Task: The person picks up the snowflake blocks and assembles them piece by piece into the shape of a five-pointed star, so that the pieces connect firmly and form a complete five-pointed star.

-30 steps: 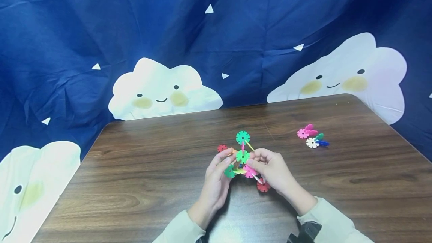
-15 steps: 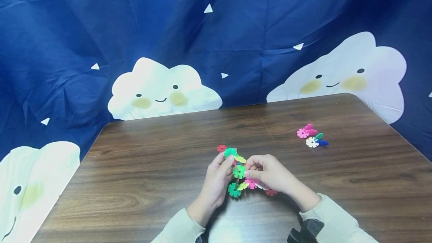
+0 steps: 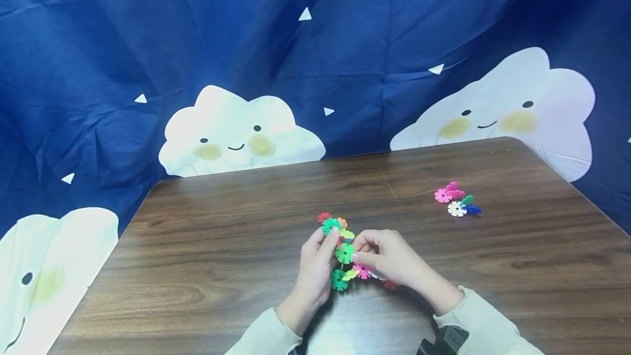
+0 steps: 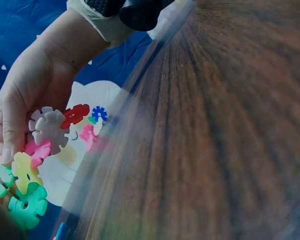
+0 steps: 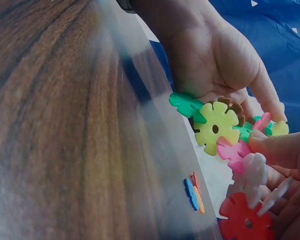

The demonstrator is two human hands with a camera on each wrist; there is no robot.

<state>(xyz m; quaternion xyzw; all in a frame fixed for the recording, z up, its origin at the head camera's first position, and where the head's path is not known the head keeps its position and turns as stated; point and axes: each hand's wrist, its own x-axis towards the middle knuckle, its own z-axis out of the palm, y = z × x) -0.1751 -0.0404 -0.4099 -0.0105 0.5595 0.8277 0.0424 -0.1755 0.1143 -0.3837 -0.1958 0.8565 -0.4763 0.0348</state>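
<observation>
Between both hands is a joined build of notched plastic snowflake discs in green, yellow, pink, white and red. My left hand (image 3: pixel 313 270) grips it from the left, thumb on the upper green disc (image 3: pixel 330 225). From the other side, my right hand (image 3: pixel 394 257) pinches the build beside the middle green disc (image 3: pixel 343 253). A lower green disc (image 3: pixel 339 280) hangs nearest me. In the right wrist view, a yellow disc (image 5: pixel 206 136), a pink disc (image 5: pixel 233 152) and a red disc (image 5: pixel 240 216) show. My hands hide part of the build.
Just behind the build, a red disc (image 3: pixel 323 216) and an orange disc (image 3: pixel 342 223) lie on the wooden table (image 3: pixel 222 267). Farther right sit pink discs (image 3: pixel 442 196) and a white disc (image 3: pixel 455 210) with green and blue ones. A blue cloud-print curtain (image 3: pixel 355 59) hangs behind.
The build has come down and leftward, its upper green disc now under my left thumb. My right hand has shifted slightly lower. The discs on the table have not moved.
</observation>
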